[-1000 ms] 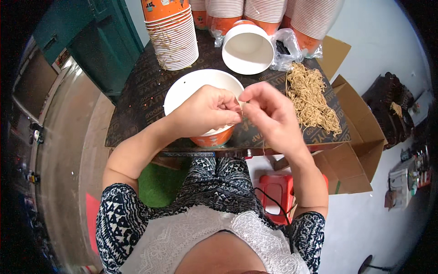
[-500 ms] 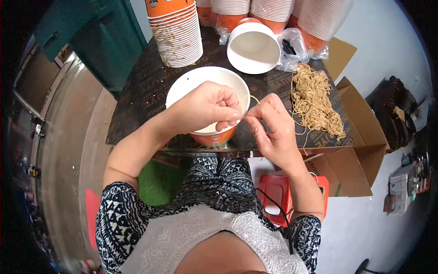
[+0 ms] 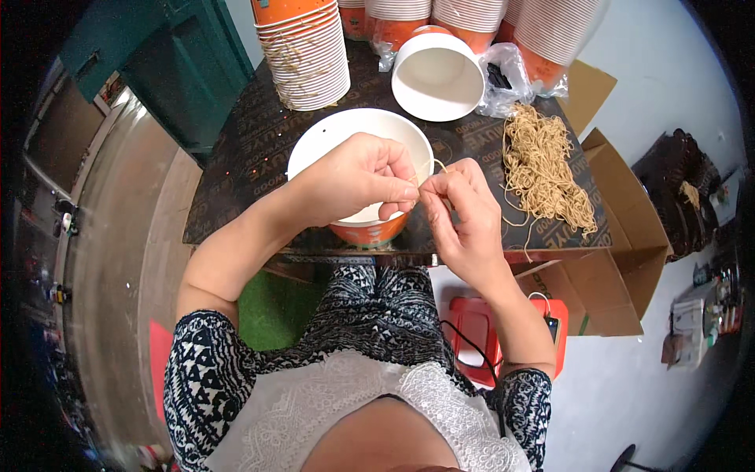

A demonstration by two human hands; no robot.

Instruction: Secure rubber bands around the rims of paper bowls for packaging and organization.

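Note:
My left hand (image 3: 368,179) is over an orange paper bowl (image 3: 314,141) with a white inside, its thumb and fingers pinched together on a thin tan string (image 3: 440,165). Beside the bowl's right rim, my right hand (image 3: 465,212) pinches the same string. The fingertips of both hands almost meet. A short bit of string curves up above the right fingers; the rest is hidden between the fingers. To the right lies a loose heap of tan string (image 3: 546,165), with a few strands trailing toward the table's front edge.
A tall stack of bowls (image 3: 307,71) with string strands on its side stands at the back left of the dark table (image 3: 244,189). Another bowl (image 3: 436,79) lies tipped over behind my hands. More stacks (image 3: 562,31) line the back. An open cardboard box (image 3: 621,212) stands at the right.
My right hand has shifted slightly left and up, its fingers still pinched. The left hand keeps its place and pinch over the bowl.

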